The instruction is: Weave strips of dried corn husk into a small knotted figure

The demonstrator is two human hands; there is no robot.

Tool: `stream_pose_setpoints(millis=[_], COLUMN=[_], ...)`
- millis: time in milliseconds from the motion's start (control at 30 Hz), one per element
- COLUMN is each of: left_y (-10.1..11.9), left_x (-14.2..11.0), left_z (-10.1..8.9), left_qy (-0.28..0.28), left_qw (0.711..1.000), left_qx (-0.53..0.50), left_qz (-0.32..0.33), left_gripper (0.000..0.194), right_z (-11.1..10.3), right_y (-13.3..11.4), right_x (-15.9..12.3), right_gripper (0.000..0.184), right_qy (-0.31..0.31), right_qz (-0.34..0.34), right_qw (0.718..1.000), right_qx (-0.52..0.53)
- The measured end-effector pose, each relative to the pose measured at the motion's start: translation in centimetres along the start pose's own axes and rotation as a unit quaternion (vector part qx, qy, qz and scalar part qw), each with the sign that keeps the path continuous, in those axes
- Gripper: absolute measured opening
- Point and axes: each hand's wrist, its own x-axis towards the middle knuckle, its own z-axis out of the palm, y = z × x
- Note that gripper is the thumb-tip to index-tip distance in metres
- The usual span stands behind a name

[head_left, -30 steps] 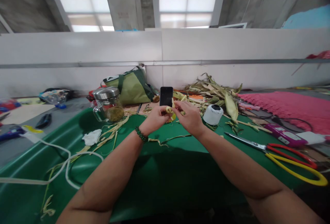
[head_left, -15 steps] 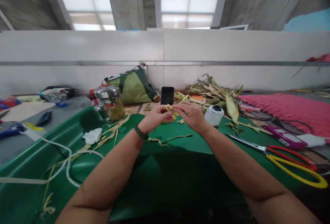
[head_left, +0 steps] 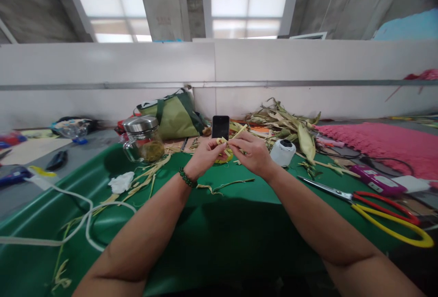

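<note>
Right now, your left hand (head_left: 205, 155) pinches a pale husk piece (head_left: 222, 140) between thumb and fingers, and your right hand (head_left: 253, 154) meets it there, thumb and fingers pressed together on a strip (head_left: 242, 130) that slants up past the knuckles. Whether the two pieces join isn't clear from this view. Both are above the far edge of the green mat (head_left: 219, 224), just short of the phone (head_left: 221, 126). The jar (head_left: 141, 139) stands at the mat's far left corner; rightward, the spool (head_left: 282, 153) sits near the far edge, before the husks (head_left: 290, 121), and the scissors (head_left: 347, 195) lie at the right edge.
</note>
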Motion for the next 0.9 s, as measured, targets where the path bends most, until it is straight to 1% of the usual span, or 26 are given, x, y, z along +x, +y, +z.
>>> stream_pose_setpoints(millis=[67,100,167,233,300,400,467,533,567,633,733,833,900], left_y=[0.0,0.1,0.2,0.3,0.3,0.4,0.4,0.5,0.6,0.7,0.6,0.3,0.1], left_x=[0.0,0.0,0.0,0.0,0.0,-0.1,-0.1,-0.2,-0.3,-0.3,-0.3,-0.3,-0.3], left_z=[0.0,0.0,-0.1,-0.2,-0.2,-0.1,0.0,0.1,0.2,0.2,0.1,0.2,0.2], left_qy=[0.011,0.014,0.017,0.013,0.005,-0.003,-0.005,-0.007,-0.007,-0.006,0.000,0.006,0.007], left_qw=[1.000,1.000,0.999,0.998,0.996,0.994,0.992,0.991,0.989,0.986,0.978,0.961,0.954], left_qx=[0.009,0.014,0.024,0.039,0.060,0.085,0.096,0.112,0.123,0.145,0.186,0.237,0.259], left_qz=[0.012,0.020,0.038,0.053,0.064,0.074,0.076,0.079,0.081,0.083,0.099,0.141,0.154], left_gripper=[0.036,0.035,0.033,0.030,0.027,0.025,0.024,0.021,0.019,0.015,0.011,0.013,0.016], right_z=[0.1,0.1,0.1,0.0,-0.3,-0.4,-0.3,-0.1,-0.1,-0.2,-0.6,-0.8,-0.7], right_y=[0.3,0.6,0.9,1.1,0.8,-0.1,-0.6,-0.7,-0.7,-0.3,0.2,0.6,0.7], right_x=[0.0,0.0,0.0,0.1,0.2,0.2,0.2,0.2,0.3,0.4,0.6,0.5,0.4], right_gripper=[0.017,0.018,0.027,0.033,0.029,0.017,0.015,0.015,0.015,0.018,0.023,0.022,0.021], right_qy=[0.008,0.020,0.045,0.057,0.063,0.075,0.051,0.013,-0.001,-0.019,-0.047,-0.074,-0.086], right_qz=[0.020,0.041,0.092,0.119,0.105,0.059,0.041,0.048,0.060,0.085,0.118,0.160,0.190], right_qw=[1.000,0.999,0.994,0.989,0.991,0.995,0.993,0.984,0.979,0.975,0.974,0.964,0.956], right_qx=[0.010,0.003,-0.034,-0.065,-0.058,0.015,0.094,0.171,0.194,0.205,0.190,0.198,0.207])
